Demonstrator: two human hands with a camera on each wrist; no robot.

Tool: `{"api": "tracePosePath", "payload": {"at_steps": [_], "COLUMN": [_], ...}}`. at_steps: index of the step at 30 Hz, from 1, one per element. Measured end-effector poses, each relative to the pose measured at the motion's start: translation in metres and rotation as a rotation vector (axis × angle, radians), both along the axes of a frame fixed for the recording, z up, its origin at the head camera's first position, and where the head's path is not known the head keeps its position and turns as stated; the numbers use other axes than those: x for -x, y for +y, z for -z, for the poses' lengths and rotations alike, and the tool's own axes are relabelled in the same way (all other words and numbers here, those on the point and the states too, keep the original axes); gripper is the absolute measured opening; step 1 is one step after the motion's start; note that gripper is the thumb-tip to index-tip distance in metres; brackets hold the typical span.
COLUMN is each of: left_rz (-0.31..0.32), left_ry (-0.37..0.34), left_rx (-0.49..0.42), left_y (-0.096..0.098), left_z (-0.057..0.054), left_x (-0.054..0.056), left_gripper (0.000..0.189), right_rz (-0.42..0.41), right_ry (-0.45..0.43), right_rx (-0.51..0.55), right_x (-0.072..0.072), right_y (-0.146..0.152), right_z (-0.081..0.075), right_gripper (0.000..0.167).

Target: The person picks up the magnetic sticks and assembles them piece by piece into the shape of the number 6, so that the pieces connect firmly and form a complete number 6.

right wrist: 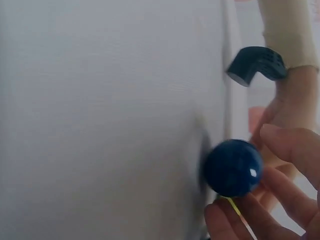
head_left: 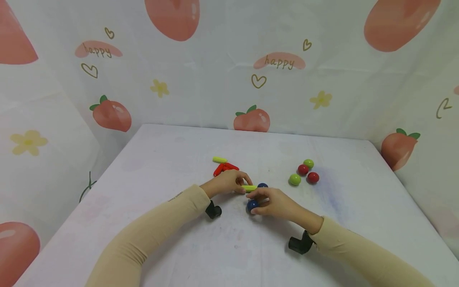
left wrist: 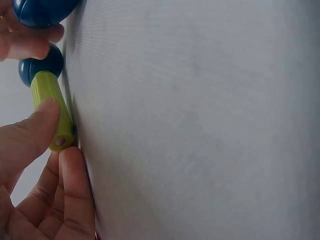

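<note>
Yellow-green rod (head_left: 249, 188) near the middle of the bench (head_left: 172, 167), pinched in left hand (head_left: 227, 182), far end against a blue ball (head_left: 262, 185)
Gripping second ball (head_left: 252, 205) in curled right hand (head_left: 277, 202); could roll the first away by pushing off-centre, or drop this smooth one

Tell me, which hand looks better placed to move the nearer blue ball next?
Probably the right hand: it holds the nearer blue ball, while the left hand is busy pinching a yellow stick, one end at the farther blue ball.

Blue balls (head_left: 252, 205), green balls (head_left: 295, 179), red balls (head_left: 313, 177) and yellow sticks (head_left: 220, 160) number two each, red sticks (head_left: 218, 170) 2+
</note>
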State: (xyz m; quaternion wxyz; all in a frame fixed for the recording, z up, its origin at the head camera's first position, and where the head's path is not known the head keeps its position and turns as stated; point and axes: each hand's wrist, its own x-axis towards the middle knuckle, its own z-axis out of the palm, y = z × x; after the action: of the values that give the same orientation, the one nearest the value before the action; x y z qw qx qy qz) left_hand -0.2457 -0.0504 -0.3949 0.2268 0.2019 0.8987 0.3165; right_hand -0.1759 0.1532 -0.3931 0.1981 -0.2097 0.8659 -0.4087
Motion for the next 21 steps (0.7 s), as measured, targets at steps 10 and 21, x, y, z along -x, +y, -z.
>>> {"api": "tracePosePath", "payload": {"at_steps": [10,21], "left_rz": [0.019,0.029], "left_ry": [0.018,0.024], "left_rx": [-0.005,-0.005], "left_y": [0.000,-0.001], "left_z": [0.000,0.001], "left_x": [0.001,0.001], "left_gripper": [0.026,0.027], "right_rz": [0.057,0.165], "right_ry": [0.089,0.180], "right_rx": [0.041,0.089], "right_x": [0.007,0.020], "right_y": [0.011,0.018], "right_z": [-0.017,-0.007], "right_gripper": [0.039,0.042]}}
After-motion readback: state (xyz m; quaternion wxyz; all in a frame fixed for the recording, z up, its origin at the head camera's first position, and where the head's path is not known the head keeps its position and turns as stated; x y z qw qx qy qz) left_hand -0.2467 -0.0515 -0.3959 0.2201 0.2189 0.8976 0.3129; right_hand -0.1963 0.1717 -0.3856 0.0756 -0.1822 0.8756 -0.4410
